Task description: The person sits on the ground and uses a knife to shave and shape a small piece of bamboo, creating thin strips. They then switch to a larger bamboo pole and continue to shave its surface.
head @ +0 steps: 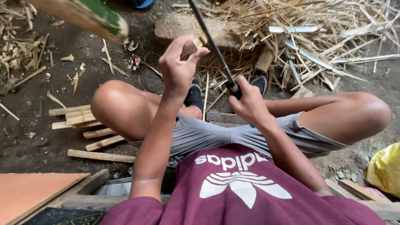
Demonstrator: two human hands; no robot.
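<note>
We pinch a small bamboo piece (199,42) in our left hand (178,68), upright at 12 o'clock over the wooden block (175,26) | right hand (249,101) fisted round the blade (211,41) handle, edge against it for splitting | bamboo slivers (316,46) at 2 o'clock

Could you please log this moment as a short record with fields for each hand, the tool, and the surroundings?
left hand: pinches a small bamboo piece upright
right hand: grips the handle of a long dark blade
blade contact: edge rests against the piece's top
block: wooden chopping block beyond the hands
ground: bamboo shavings right, cut sticks left
posture: seated, knees apart
</note>
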